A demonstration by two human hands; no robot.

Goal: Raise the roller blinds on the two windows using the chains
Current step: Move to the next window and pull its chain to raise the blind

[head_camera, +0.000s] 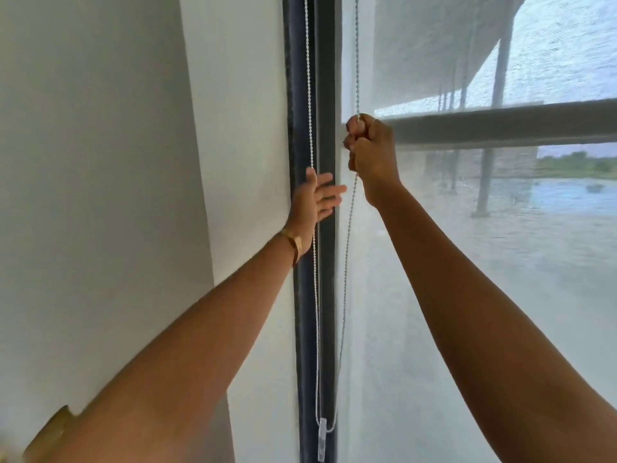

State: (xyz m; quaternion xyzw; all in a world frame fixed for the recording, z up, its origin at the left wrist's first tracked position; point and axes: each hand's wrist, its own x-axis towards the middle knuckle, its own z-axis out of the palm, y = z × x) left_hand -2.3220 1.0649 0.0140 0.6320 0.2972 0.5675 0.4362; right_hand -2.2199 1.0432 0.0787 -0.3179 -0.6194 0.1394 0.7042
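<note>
The bead chain (347,248) hangs as a loop beside the dark window frame (325,295), one strand against the frame, the other in front of the sheer blind (434,312), both meeting at a clear plastic connector (322,429) near the bottom. The right hand (369,145) is closed in a fist around the strand by the blind, raised level with the window's cross bar (500,125). The left hand (315,198), lower, has its fingers spread, just beside the frame strand without gripping it. A gold bracelet (293,242) circles that wrist. A white wall (117,195) stands to the left.
</note>
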